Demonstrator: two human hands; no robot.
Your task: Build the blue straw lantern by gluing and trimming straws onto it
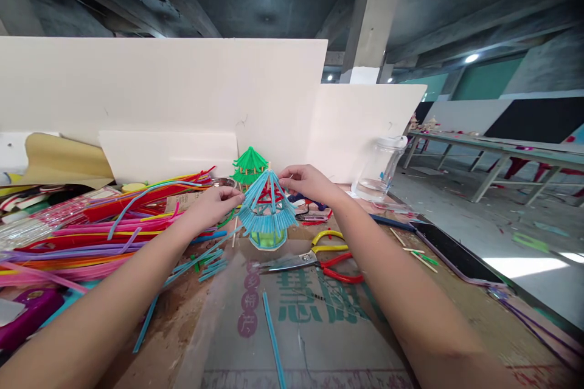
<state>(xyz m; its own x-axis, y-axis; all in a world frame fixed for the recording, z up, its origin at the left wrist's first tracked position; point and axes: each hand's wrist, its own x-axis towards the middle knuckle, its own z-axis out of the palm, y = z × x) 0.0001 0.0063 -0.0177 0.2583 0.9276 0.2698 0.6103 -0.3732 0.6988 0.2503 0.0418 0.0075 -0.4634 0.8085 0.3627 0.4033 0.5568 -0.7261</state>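
Left hand [212, 205] and right hand [312, 184], fingertips narrowly pinched, hold a blue model pavilion [268, 214] (likely light, fragile, best steadied low).

Dark phone [456, 250], lidded clear jug [379, 169], concrete pillar [378, 18]

My brown worktable [170, 335] is crowded. In front of me it carries a printed plastic sheet [314, 349], on which lie scissors [312, 258] and one blue pipe cleaner [273, 340]. The blue-roofed pavilion model [267, 219] stands at the sheet's far end. To my left lie heaped pipe cleaners [91, 240] and cut blue pieces [213, 270]; to my right, a smartphone [456, 253] and, farther back, a lidded jug [371, 173].
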